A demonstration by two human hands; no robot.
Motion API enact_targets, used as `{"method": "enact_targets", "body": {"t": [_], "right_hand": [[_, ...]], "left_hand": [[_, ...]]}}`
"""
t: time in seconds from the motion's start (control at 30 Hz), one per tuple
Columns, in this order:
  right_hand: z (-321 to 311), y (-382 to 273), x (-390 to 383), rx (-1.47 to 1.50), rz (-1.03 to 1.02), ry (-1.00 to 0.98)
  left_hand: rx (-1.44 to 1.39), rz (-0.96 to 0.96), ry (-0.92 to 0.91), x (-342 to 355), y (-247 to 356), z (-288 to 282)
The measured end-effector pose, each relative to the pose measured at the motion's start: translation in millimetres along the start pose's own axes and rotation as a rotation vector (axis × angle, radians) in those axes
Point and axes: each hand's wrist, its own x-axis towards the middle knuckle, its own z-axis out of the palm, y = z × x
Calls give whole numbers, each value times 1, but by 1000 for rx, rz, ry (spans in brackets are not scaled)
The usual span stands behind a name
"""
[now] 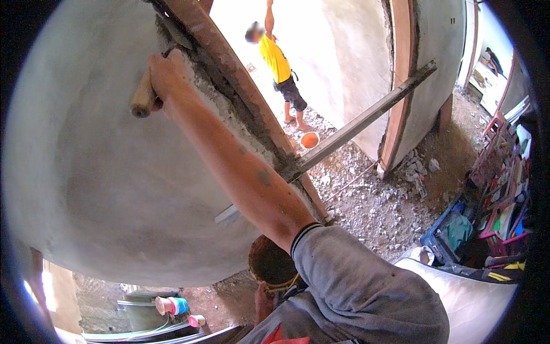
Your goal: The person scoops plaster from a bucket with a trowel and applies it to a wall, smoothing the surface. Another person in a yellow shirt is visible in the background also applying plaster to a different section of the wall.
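My right hand (167, 75) is closed round the wooden handle of a trowel (142, 97), high up at the left. The trowel's metal blade lies by the rough mortar edge (215, 86) between the grey plastered wall (132, 189) and a brown wooden frame post (229, 63). Close to my body, below my right forearm, is a bucket (275, 261) with a dark inside. My left hand (264, 293) is at the bucket's near rim and appears to grip it; its fingers show only in part.
A long straight bar (361, 120) spans the doorway. Beyond it, a person in a yellow shirt (276, 60) raises an arm near an orange-filled bucket (310, 140). Rubble (366, 212) covers the floor. Crates and tools (450, 229) crowd the right; pipes and cups (172, 305) lie lower left.
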Motion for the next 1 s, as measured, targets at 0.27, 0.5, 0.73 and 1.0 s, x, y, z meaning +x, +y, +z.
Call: {"method": "enact_targets", "body": {"t": [0.27,0.5,0.73,1.0], "right_hand": [[-12,20,9,43,-99,3],[-89,51,-96,-592,-487,-301],[-171,107,-169,-565,29,266],[-128,40,-90,-770,-361,58]], "left_hand": [[114,-35,59,-32,19,29],[103,-3,-17,3,-10,-19],[-39,-12,138,6,-14,-6],[113,-43,118,18,-16,-25]]}}
